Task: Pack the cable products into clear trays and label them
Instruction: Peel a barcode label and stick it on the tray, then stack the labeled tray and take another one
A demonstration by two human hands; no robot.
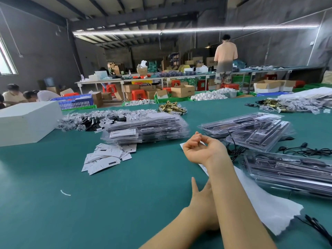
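Dark grey walls (45,56), exposed beam ceiling (107,13). Long strip light (195,30) glows overhead. Window (5,60) at left edge. Green-topped table (107,203) fills foreground. Long workbenches (125,80) across back, red stools (137,95) and cardboard boxes (182,90) beneath. Person (225,60) stands at far bench; others sit at left.

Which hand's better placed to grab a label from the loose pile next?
Probably right. The right hand lies palm-up, holding nothing, nearest the label pile; the left hand sits further back under the right forearm.
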